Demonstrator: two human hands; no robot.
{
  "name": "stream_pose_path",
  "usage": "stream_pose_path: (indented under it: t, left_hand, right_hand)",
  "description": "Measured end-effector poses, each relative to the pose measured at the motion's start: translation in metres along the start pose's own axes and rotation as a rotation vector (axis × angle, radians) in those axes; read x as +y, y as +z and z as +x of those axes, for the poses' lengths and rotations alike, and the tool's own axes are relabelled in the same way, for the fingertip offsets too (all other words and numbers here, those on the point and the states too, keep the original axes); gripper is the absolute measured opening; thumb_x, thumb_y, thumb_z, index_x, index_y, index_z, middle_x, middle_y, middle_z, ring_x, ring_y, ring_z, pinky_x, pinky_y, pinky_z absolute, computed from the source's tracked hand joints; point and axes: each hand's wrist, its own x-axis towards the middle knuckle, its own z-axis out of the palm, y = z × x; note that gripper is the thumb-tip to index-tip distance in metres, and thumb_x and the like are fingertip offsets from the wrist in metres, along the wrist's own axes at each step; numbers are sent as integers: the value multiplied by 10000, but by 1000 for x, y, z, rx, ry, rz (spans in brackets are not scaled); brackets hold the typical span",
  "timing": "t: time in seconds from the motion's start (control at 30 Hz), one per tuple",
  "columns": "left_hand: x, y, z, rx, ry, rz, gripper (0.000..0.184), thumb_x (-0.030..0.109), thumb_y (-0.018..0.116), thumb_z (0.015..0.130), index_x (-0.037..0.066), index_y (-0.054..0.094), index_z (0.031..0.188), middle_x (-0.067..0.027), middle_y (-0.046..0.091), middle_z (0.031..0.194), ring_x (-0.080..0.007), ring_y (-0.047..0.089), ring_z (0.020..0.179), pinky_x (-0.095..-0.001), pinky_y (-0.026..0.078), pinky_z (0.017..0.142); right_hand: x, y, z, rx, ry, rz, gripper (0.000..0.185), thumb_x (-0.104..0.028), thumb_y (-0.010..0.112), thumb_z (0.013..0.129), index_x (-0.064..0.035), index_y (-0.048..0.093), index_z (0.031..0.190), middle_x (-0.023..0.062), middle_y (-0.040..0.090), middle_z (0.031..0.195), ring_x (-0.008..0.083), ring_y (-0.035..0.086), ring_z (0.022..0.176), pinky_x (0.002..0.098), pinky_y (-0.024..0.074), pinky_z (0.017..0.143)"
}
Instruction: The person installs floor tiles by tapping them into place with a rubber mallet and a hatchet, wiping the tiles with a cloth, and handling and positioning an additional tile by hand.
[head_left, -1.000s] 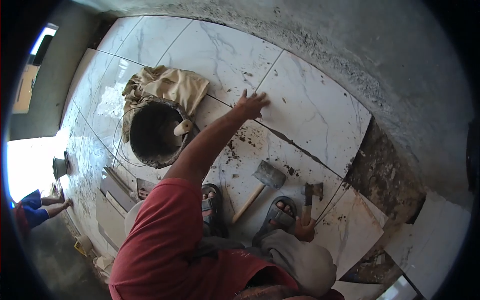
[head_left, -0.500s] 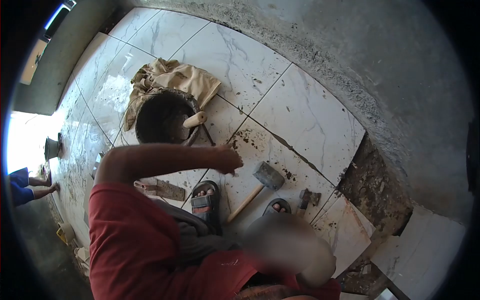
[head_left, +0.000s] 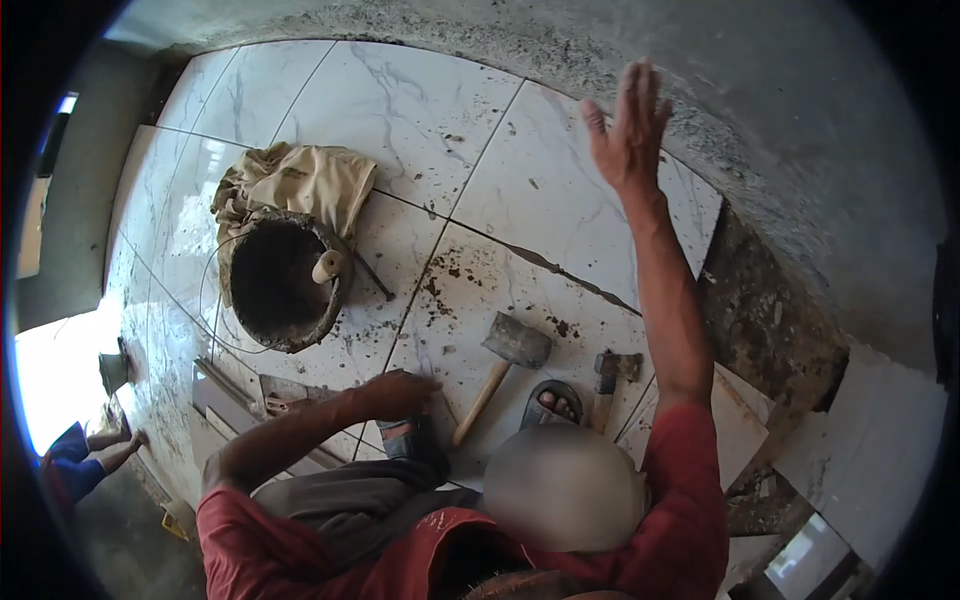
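Observation:
My left hand hangs above the left sandal with its fingers curled together; what it holds, if anything, is hidden. At the upper right, my right hand is stretched out with fingers apart and empty, by the far tile edge and the wall base. Between my feet lies a mallet with a wooden handle. A hatchet rests beside the right sandal. Several marbled white tiles cover the floor, with a dark uneven joint and crumbs of dirt on them.
A mortar-crusted bucket with a wooden-handled tool inside stands at the left, against a beige cloth. Rough soil and loose tile pieces lie at the right. Another person's legs show at the far left.
My left hand reached over the tiles, then drew back toward my left foot. My right hand let go of the hatchet and now extends to the upper right.

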Motion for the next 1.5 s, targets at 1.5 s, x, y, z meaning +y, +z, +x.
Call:
stream_pose_path:
  t: [1.5]
  left_hand:
    - [16,-14,-11,25,-75,83,513,208,626,834,39,474,1295,-196,515,1300,-364,481,1206,-424,382,1015]
  right_hand:
    - [76,7,-158,-291,254,-87,824,-574,428,902,32,238,1426,226,171,1512,384,193,1393,642,104,1073]
